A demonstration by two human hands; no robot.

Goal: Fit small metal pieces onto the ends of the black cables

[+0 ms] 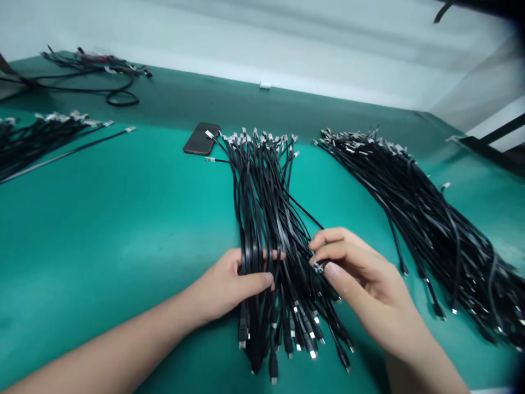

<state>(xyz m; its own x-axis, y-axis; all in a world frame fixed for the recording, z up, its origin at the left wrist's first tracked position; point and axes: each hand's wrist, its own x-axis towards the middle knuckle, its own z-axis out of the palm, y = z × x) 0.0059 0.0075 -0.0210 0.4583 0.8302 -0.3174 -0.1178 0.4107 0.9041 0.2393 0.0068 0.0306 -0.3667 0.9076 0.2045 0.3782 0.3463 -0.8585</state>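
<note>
A thick bundle of black USB cables (262, 202) lies lengthwise before me, silver plugs at its far end and more connectors fanned out at the near end. My left hand (235, 282) is closed around part of the bundle, its thumb over the strands and its fingers beneath them. At the right side of the bundle, my right hand (365, 279) pinches the connector end of a black cable (318, 267) between thumb and fingers. The fingers partly hide that connector.
A larger pile of black cables (430, 219) lies to the right, another cable bundle (45, 134) at far left. Behind the middle bundle rests a dark phone (202, 138). Tangled wires (98, 65) sit at the back left of the green table (123, 230), near a white wall.
</note>
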